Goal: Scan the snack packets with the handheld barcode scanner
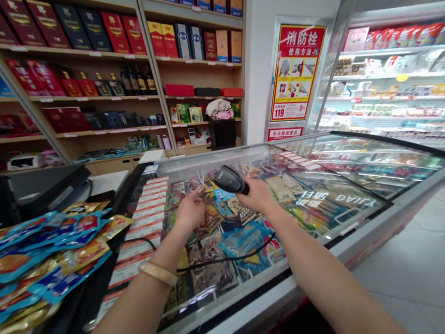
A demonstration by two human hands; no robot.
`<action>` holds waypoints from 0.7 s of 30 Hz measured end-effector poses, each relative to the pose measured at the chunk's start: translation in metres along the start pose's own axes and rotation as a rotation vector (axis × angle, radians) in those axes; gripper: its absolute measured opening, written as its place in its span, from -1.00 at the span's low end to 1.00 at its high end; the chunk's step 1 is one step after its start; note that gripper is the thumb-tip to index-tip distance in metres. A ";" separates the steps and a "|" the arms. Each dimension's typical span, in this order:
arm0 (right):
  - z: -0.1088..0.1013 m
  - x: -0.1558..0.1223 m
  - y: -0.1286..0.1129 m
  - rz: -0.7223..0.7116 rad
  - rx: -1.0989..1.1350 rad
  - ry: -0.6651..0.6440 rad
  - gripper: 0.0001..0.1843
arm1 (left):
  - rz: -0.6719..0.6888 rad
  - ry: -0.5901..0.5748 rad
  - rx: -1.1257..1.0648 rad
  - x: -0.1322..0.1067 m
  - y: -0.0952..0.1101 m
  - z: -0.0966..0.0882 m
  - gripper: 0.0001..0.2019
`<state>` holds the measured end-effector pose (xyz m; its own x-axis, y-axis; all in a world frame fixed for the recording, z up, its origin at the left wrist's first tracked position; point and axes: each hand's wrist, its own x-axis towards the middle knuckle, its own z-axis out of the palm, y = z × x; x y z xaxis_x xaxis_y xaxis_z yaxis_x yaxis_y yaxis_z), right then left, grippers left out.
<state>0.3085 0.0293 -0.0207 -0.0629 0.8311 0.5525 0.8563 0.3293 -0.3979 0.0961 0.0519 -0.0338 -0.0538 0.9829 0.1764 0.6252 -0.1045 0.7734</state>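
My right hand [256, 195] grips a black barcode scanner [229, 180] over the glass lid of a chest freezer [331, 253]. The scanner's black cable [226, 260] trails back across the glass toward me. My left hand [189, 211], with a gold watch [158, 273] on the wrist, hovers just left of the scanner; its fingers are curled in a pinch and what they hold is too small to make out. Packaged frozen goods [232, 239] show through the glass beneath both hands.
A heap of blue and gold snack packets [39, 261] lies on the counter at left beside a black till [33, 191]. Shelves of boxed liquor [79, 44] line the back wall. An open chiller [394, 79] stands at right, with tiled floor [430, 273] below.
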 end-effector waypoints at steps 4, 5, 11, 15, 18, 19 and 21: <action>0.001 0.000 0.002 0.042 -0.030 -0.005 -0.67 | 0.077 0.108 0.063 -0.016 -0.010 -0.052 -0.53; 0.001 0.000 0.003 0.043 -0.040 -0.010 -0.68 | 0.107 0.165 0.106 -0.022 -0.014 -0.070 -0.55; 0.004 -0.002 0.000 -0.019 -0.035 -0.036 -0.68 | 0.126 0.581 0.463 -0.066 -0.044 -0.173 -0.60; 0.005 -0.005 -0.006 -0.064 -0.017 -0.052 -0.69 | 0.002 0.708 0.675 -0.078 -0.061 -0.219 -0.53; 0.005 -0.007 -0.011 -0.090 -0.028 -0.105 -0.73 | -0.137 0.537 0.834 -0.070 -0.069 -0.240 -0.46; 0.005 -0.007 -0.012 -0.096 -0.030 -0.122 -0.74 | -0.169 0.465 0.877 -0.066 -0.072 -0.244 -0.45; 0.005 -0.008 -0.012 -0.099 -0.035 -0.141 -0.74 | -0.204 0.366 0.917 -0.057 -0.077 -0.251 -0.50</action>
<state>0.2959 0.0215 -0.0241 -0.2169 0.8507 0.4788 0.8594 0.3990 -0.3196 -0.1444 -0.0341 0.0491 -0.3660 0.8459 0.3879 0.9268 0.3692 0.0694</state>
